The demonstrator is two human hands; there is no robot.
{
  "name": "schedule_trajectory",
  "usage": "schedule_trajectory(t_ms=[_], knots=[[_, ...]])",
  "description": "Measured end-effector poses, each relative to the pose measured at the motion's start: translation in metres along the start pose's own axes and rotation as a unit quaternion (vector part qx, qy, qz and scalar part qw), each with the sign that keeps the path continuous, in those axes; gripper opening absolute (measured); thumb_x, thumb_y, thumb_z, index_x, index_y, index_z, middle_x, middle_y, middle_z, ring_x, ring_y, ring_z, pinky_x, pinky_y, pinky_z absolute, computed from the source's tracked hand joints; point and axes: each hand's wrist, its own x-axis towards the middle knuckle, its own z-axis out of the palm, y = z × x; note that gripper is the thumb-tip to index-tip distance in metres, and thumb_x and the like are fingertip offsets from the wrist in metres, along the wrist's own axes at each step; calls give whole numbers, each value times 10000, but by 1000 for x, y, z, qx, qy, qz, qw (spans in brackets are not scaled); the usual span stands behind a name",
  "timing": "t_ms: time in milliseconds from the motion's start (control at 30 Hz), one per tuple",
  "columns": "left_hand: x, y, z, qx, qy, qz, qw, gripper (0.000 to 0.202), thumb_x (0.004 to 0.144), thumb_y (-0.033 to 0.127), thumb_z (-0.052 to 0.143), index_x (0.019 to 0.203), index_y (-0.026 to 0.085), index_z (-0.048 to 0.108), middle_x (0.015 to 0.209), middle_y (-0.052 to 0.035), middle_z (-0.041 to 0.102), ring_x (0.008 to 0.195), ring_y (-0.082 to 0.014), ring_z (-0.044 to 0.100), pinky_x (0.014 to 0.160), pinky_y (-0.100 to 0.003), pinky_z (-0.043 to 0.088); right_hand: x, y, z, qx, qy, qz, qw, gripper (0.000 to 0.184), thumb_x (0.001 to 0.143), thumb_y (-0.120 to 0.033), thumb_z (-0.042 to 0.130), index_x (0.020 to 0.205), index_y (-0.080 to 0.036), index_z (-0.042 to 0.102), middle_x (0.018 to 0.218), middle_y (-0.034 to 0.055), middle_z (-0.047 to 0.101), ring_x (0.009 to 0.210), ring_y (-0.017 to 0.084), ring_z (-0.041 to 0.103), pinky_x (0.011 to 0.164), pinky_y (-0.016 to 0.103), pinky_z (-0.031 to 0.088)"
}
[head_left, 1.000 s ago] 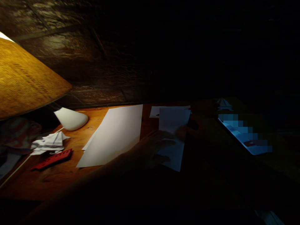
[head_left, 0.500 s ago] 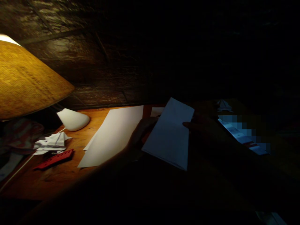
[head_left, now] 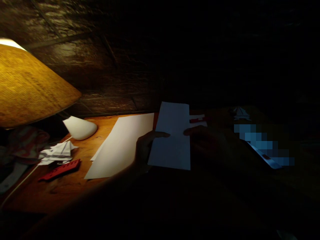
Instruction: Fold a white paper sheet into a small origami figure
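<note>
A folded sheet of white paper [head_left: 172, 151], long and narrow, is held up in front of me over the table. My left hand [head_left: 146, 144] grips its left edge, thumb lying on the front face. On the opposite edge, my right hand [head_left: 203, 138] pinches the paper with the thumb in front; the rest of that hand is lost in shadow. The fingers of both hands behind the paper are hidden. Larger white sheets [head_left: 122, 143] lie on the table left of the folded paper.
A lamp with a yellow shade [head_left: 32, 86] and white base [head_left: 81, 128] stands left. Near it lie folded paper [head_left: 58, 152] and a red notched object [head_left: 61, 169]. Right are a glowing screen [head_left: 265, 155], partly pixelated, and another small folded paper [head_left: 241, 113]. The brick wall [head_left: 65, 53] rises behind.
The folded paper has turned more upright and shifted left. My left thumb now shows on its front. My right hand has moved slightly left with it, uncovering a red item behind.
</note>
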Motion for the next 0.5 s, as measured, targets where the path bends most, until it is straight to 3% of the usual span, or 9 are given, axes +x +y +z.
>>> schedule_trajectory(t_ms=[233, 367, 500], knots=[[1, 1, -2, 2, -14, 28, 1000, 284, 798, 354, 789, 1045, 217, 752, 1009, -60, 773, 904, -219, 728, 747, -312, 592, 0, -11, -5, -32, 53, -37, 997, 92, 888, -272, 658, 940, -280, 734, 1083, 46, 752, 1073, 249, 688, 940, 411, 556], [7, 0, -5, 31, -44, 66, 996, 218, 867, 415, 727, 909, 203, 756, 957, -65, 740, 852, -199, 699, 745, -316, 580, -1, -10, -4, 48, 46, 23, 998, 75, 858, -302, 682, 907, -266, 725, 1088, 53, 747, 1046, 253, 691, 888, 395, 566], [6, 0, -3, 82, -35, 99, 991, 141, 807, 271, 794, 938, 228, 765, 1048, -44, 723, 947, -194, 680, 820, -324, 581, 1, -12, -4, 81, 39, 84, 992, 131, 861, -359, 684, 876, -229, 689, 975, 62, 747, 944, 253, 696, 810, 384, 565]])
